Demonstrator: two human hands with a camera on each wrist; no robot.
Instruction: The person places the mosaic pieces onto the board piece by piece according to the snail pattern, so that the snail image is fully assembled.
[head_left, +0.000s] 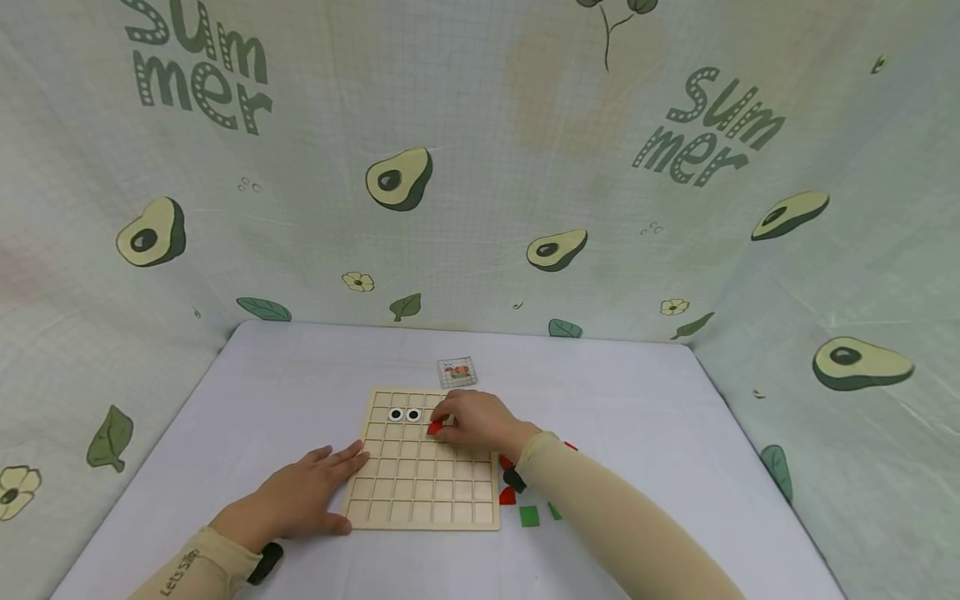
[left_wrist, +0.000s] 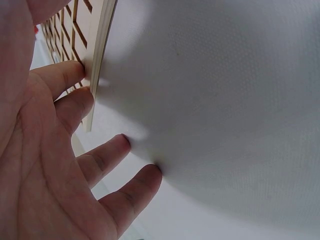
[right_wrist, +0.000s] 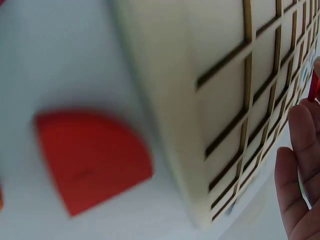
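A wooden grid board point(head_left: 405, 490) lies flat on the table, divided into square cells. Two round eye pieces point(head_left: 405, 414), black on white, sit side by side in its upper cells. My right hand point(head_left: 480, 419) pinches a small red piece point(head_left: 435, 427) over the board, just right of the eyes. At the board's left edge rests my left hand point(head_left: 307, 490), its fingers spread. In the left wrist view, two fingertips point(left_wrist: 75, 70) touch the board's edge, while the other two reach down to the white tabletop. The right wrist view shows a red quarter-circle piece point(right_wrist: 92, 155) beside the board.
Behind the board lies a small picture card point(head_left: 457, 372) with a coloured figure on a grid. Right of the board are loose red pieces point(head_left: 507, 497), a green square point(head_left: 529, 517) and other pieces partly hidden under my right forearm. A patterned cloth hangs around the table.
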